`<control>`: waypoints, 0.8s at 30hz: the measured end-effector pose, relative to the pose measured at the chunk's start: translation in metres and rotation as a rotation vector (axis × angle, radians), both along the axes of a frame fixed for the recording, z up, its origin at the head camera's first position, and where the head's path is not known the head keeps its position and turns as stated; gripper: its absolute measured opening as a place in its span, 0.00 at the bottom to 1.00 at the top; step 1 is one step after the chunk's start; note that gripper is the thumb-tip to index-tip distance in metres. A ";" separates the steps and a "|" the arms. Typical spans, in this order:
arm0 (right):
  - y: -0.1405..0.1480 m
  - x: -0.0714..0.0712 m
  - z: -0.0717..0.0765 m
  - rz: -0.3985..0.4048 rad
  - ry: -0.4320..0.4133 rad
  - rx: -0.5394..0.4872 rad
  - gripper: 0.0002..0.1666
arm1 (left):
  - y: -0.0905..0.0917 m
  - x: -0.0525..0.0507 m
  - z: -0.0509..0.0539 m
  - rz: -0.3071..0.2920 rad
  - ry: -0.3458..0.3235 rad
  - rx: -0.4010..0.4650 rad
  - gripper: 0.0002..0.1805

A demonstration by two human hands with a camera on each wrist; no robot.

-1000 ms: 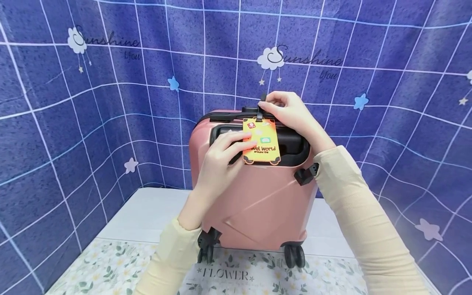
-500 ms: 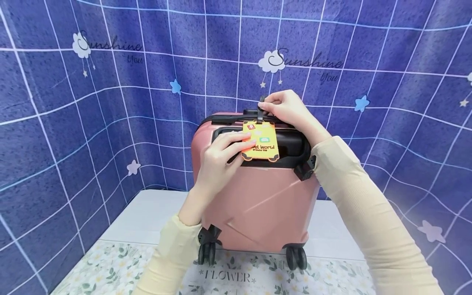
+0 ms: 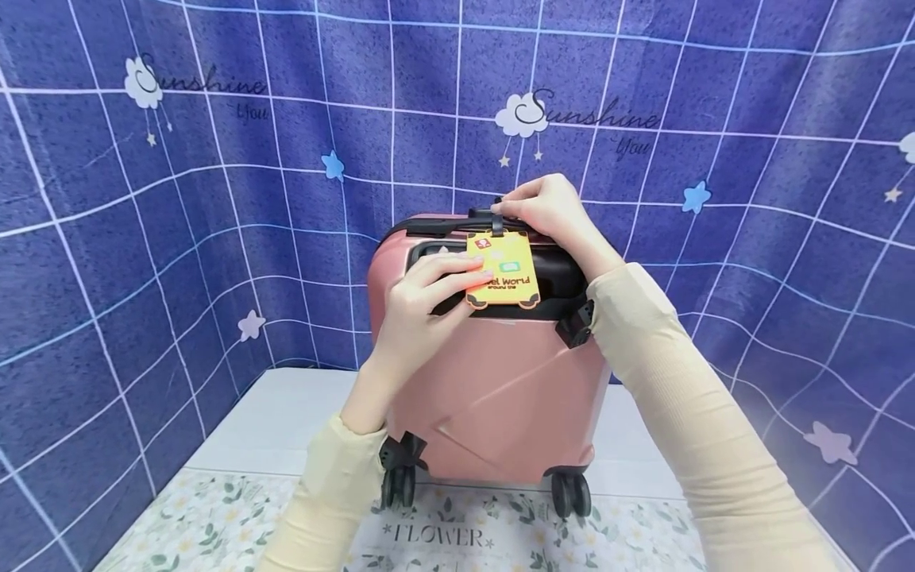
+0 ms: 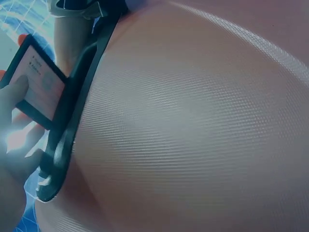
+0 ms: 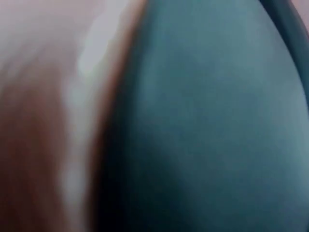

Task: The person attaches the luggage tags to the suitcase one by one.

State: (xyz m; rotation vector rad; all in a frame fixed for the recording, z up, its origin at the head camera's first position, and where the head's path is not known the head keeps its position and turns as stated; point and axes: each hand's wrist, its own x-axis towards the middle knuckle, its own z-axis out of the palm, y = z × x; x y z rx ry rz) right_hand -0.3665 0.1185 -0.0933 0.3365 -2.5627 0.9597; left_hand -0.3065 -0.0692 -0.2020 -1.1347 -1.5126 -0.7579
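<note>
A pink hard-shell suitcase [image 3: 507, 389] stands upright in the head view. At its top front hangs a yellow luggage tag [image 3: 513, 274] with a black strap [image 3: 497, 226]. My left hand [image 3: 422, 306] pinches the tag by its left edge, fingers across the printed face. In the left wrist view the thumb presses the tag's dark-framed back [image 4: 43, 84]. Above, my right hand [image 3: 550, 208] pinches the strap between thumb and fingers, close to the suitcase's black top handle [image 3: 483, 213]. The right wrist view is blurred and shows mostly a dark surface; no fingers can be made out.
Black wheels [image 3: 572, 494] carry the suitcase on a white surface with a floral mat [image 3: 214, 516] in front. A blue grid-patterned curtain [image 3: 286, 254] surrounds it at the back and sides. A black device [image 3: 575, 324] sits at the right wrist.
My right hand has come down and slightly left with the strap, whose upper end now stands lower. The left hand keeps its pinch on the luggage tag.
</note>
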 end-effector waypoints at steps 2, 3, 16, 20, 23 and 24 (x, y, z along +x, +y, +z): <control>0.000 -0.002 -0.001 -0.005 0.012 0.009 0.21 | 0.000 -0.001 0.001 -0.003 -0.002 -0.019 0.14; 0.000 -0.003 -0.002 -0.002 0.019 0.014 0.21 | 0.000 -0.002 0.001 -0.007 -0.003 -0.026 0.14; 0.003 -0.006 -0.005 0.054 0.078 0.047 0.18 | 0.004 -0.005 -0.004 0.001 -0.016 0.025 0.13; 0.004 -0.007 -0.005 0.071 0.070 0.051 0.18 | 0.005 -0.007 -0.006 -0.002 -0.022 0.028 0.13; 0.004 -0.009 -0.007 0.087 0.073 0.049 0.18 | 0.006 -0.007 -0.007 0.003 -0.026 0.027 0.13; 0.005 -0.010 -0.007 0.091 0.074 0.050 0.18 | 0.007 -0.007 -0.007 0.004 -0.028 0.026 0.13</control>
